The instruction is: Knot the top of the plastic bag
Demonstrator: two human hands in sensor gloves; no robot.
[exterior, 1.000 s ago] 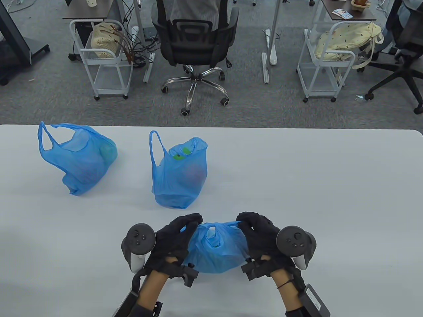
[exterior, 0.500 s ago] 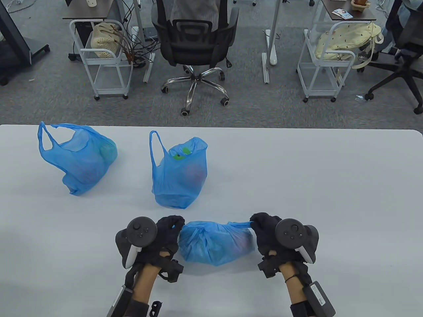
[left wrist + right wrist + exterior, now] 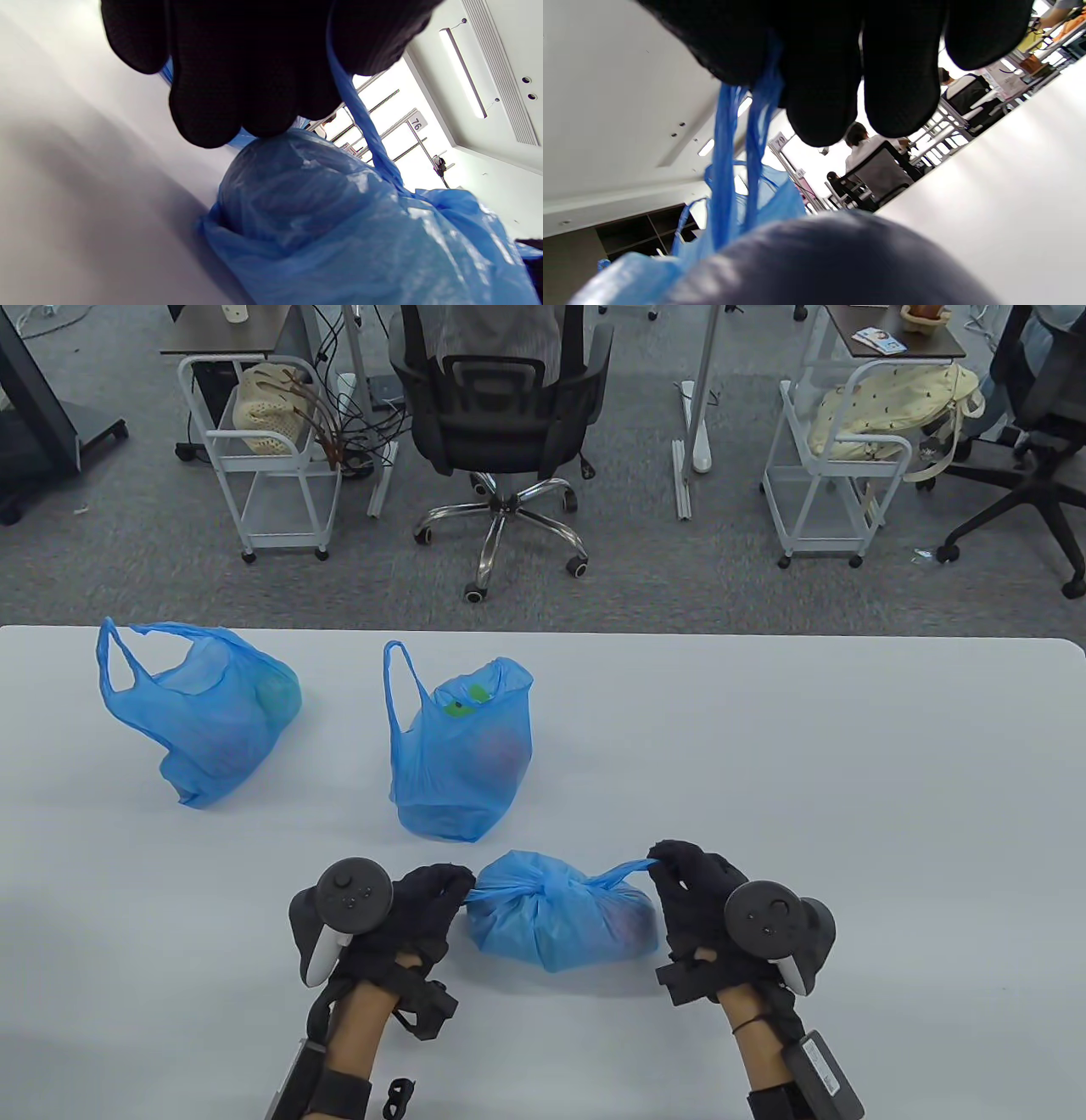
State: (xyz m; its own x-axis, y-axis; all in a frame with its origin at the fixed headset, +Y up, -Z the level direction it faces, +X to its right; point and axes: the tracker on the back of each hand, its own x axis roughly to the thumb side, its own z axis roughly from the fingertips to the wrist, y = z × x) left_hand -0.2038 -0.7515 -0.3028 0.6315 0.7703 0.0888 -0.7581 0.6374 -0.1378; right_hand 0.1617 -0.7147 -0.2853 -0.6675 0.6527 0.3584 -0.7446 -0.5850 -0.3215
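A filled blue plastic bag [image 3: 560,920] lies on the white table [image 3: 848,780] near the front edge, between my hands. Its two handles cross in a knot [image 3: 539,889] on top. My left hand [image 3: 428,899] grips the left handle end, drawn taut in the left wrist view [image 3: 365,123]. My right hand [image 3: 687,874] pinches the right handle [image 3: 624,872], which runs stretched from the knot; it shows as two blue strands in the right wrist view [image 3: 738,161]. The bag's body fills the lower left wrist view [image 3: 339,228].
Two more blue bags stand open further back: one at mid-left [image 3: 462,746] with green items inside, one at far left [image 3: 204,708]. An office chair [image 3: 501,415] and two white carts [image 3: 271,449] stand beyond the far edge.
The hands have moved apart, pulling the two handles outward. The bag's open top has closed and a knot has drawn tight on it.
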